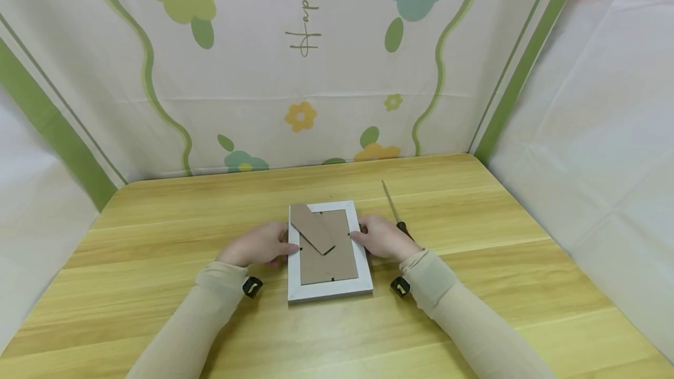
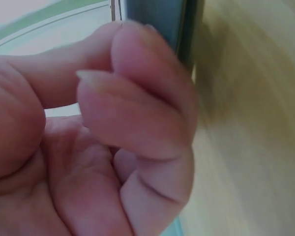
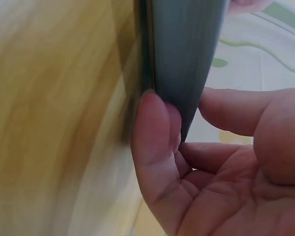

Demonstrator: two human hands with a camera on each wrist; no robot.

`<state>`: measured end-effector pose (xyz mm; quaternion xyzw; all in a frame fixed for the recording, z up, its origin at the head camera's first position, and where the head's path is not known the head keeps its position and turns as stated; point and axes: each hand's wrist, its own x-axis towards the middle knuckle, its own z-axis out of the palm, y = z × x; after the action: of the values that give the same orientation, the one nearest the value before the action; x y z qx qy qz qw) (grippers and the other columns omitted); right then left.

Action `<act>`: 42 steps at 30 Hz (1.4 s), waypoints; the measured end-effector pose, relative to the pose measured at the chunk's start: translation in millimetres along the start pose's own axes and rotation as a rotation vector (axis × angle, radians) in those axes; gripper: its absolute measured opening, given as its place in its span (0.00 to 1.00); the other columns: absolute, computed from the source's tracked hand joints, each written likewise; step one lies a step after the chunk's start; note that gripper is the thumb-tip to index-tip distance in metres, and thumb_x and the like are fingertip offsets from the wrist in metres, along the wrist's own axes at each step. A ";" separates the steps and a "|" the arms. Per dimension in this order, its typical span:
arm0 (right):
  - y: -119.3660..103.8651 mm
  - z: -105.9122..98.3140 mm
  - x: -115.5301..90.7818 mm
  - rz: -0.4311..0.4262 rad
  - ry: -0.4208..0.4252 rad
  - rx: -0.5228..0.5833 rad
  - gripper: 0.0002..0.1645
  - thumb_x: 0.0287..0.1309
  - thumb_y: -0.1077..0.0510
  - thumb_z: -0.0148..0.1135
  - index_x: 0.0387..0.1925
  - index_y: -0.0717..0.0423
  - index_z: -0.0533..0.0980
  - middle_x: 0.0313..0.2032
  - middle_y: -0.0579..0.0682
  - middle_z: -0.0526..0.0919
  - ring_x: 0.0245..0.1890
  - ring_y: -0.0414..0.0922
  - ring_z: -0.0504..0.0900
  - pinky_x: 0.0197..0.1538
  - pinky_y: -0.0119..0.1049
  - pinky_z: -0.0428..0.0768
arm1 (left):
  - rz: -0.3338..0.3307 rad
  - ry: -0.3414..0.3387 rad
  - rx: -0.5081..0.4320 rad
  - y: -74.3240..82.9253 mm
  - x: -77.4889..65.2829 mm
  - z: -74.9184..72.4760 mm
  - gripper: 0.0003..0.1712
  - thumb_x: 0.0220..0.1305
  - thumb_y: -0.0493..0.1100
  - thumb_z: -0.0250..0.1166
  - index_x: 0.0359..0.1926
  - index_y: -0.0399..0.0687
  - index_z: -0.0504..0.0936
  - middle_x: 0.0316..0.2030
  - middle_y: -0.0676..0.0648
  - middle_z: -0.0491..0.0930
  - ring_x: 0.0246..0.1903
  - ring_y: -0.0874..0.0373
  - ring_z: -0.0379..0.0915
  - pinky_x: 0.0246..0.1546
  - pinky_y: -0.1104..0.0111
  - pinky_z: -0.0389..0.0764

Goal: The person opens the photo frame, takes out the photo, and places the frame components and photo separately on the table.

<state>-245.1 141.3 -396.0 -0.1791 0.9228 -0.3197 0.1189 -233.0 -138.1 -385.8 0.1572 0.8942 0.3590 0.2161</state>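
A white picture frame (image 1: 330,291) lies back side up in the middle of the head view. Its brown backing board (image 1: 329,271) fills the opening, small black tabs dot the inner edge, and a brown easel leg (image 1: 313,228) slants across the upper left. My left hand (image 1: 265,243) grips the left side, thumb on top and fingers curled at the outer edge. On the opposite side, my right hand (image 1: 384,237) holds the border the same way. The right wrist view shows fingertips (image 3: 152,120) at the lower edge of the frame's side (image 3: 184,49), with the thumb across from them.
A thin pointed tool with a dark handle (image 1: 402,227) lies on the wooden table (image 1: 484,309), just beyond the right hand and partly hidden by it. Behind the table hangs a flowered cloth (image 1: 337,75); pale cloth (image 1: 595,133) borders the right side.
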 end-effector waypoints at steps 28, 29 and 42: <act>7.3 -5.8 2.4 0.056 -0.006 0.049 0.14 0.70 0.60 0.58 0.51 0.63 0.79 0.24 0.51 0.75 0.19 0.41 0.70 0.21 0.32 0.66 | 0.006 0.022 -0.046 -1.2 6.2 6.5 0.08 0.71 0.37 0.60 0.47 0.38 0.76 0.26 0.44 0.78 0.19 0.56 0.68 0.22 0.68 0.70; 7.7 -9.6 1.7 0.055 -0.006 0.051 0.18 0.69 0.60 0.57 0.57 0.65 0.77 0.26 0.51 0.77 0.19 0.42 0.71 0.22 0.32 0.67 | 0.005 0.018 -0.042 -1.2 4.9 4.7 0.09 0.71 0.38 0.61 0.47 0.37 0.76 0.27 0.43 0.78 0.20 0.56 0.68 0.23 0.67 0.70; 33.9 -83.8 -26.6 0.122 0.113 0.006 0.26 0.73 0.56 0.52 0.64 0.69 0.71 0.48 0.62 0.83 0.39 0.54 0.84 0.37 0.39 0.82 | 0.103 0.112 0.317 -3.6 -21.2 -0.6 0.58 0.55 0.65 0.71 0.75 0.36 0.58 0.69 0.33 0.62 0.67 0.35 0.59 0.64 0.42 0.63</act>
<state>-257.5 222.8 -350.3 -0.1037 0.9362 -0.3243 0.0867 -215.7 -150.1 -382.2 0.2146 0.9411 0.2323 0.1198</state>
